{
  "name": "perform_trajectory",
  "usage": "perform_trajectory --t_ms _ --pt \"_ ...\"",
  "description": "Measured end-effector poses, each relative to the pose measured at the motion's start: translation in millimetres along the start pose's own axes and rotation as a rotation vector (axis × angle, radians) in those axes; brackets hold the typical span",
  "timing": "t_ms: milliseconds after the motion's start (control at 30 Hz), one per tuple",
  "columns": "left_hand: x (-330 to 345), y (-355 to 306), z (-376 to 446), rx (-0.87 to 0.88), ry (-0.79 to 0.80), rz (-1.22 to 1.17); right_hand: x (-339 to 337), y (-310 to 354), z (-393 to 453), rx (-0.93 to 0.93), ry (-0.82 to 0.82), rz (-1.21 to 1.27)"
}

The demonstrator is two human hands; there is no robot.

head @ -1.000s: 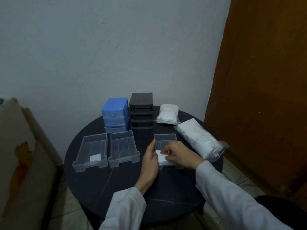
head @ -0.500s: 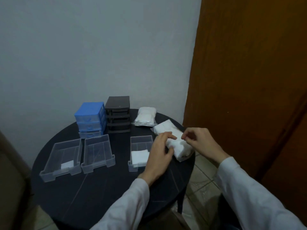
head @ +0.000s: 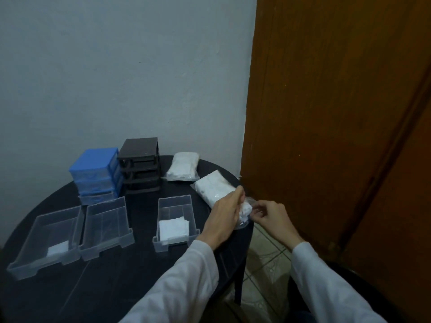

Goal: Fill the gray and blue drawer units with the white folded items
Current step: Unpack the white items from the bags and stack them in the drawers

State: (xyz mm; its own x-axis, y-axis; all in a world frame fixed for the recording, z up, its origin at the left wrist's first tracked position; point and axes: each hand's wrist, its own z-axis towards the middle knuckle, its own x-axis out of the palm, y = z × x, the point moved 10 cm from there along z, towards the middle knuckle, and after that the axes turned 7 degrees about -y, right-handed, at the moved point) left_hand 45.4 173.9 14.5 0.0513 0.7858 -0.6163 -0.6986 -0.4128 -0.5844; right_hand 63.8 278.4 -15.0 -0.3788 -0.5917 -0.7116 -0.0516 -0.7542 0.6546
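Round black table (head: 112, 283) stands against a pale wall, brown wooden door (head: 338, 113) to its right; person in white sleeves reaches in from the near side.

Far left of table: blue plastic drawer unit (head: 95, 173), drawers in place, lowest one jutting forward a little; just to its right, touching or nearly so, dark gray plastic drawer unit (head: 141, 167) with its slots showing open.

Three clear plastic drawers lie on the tabletop; leftmost clear drawer (head: 44, 238) holds one small white folded item (head: 58, 249) at its near end; middle clear drawer (head: 106, 226) sits just beside it, contents not discernible; right clear drawer (head: 175, 220), set apart from the pair, holds a white folded stack (head: 173, 228) in its near half.

Far right: small clear plastic pack of white folded items (head: 184, 166); nearer, along the table's right edge, long clear plastic pack of white folded items (head: 215, 188).

Left hand (head: 224, 217) rests over the near end of the long pack, fingers curled round it, gripping; right hand (head: 271, 216) just beside that end, fingers curled narrow, thumb and fingertips pinching at the crinkled clear wrapper; what lies between them is too small to tell.
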Motion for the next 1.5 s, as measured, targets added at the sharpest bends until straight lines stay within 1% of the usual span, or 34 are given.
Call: perform_trajectory --t_ms 233,400,500,733,833,967,1133,1267,1500 --pt "-1 17 3 -0.026 -0.048 -0.002 3 1 6 0.004 -0.127 0.025" --pt "3 28 3 -0.048 -0.034 0.006 3 -1 9 -0.012 -0.15 0.033" --pt "3 31 4 -0.083 -0.05 0.007 3 -5 10 0.0 -0.138 0.017" --pt "2 36 3 -0.128 -0.097 -0.037 0 -13 8 0.019 -0.054 0.043" --pt "2 35 4 -0.139 -0.09 -0.056 4 -7 8 0.025 -0.074 0.066" --pt "2 35 5 -0.133 -0.078 -0.056 4 -8 14 0.053 -0.137 -0.014" --pt "4 36 6 -0.133 -0.056 -0.042 3 -7 14 0.057 -0.106 -0.052" --pt "5 35 6 -0.132 -0.05 -0.052 -9 -8 13 0.044 -0.114 -0.069" --pt "4 26 6 -0.092 -0.047 -0.064 -27 -13 10 0.045 -0.111 -0.047"
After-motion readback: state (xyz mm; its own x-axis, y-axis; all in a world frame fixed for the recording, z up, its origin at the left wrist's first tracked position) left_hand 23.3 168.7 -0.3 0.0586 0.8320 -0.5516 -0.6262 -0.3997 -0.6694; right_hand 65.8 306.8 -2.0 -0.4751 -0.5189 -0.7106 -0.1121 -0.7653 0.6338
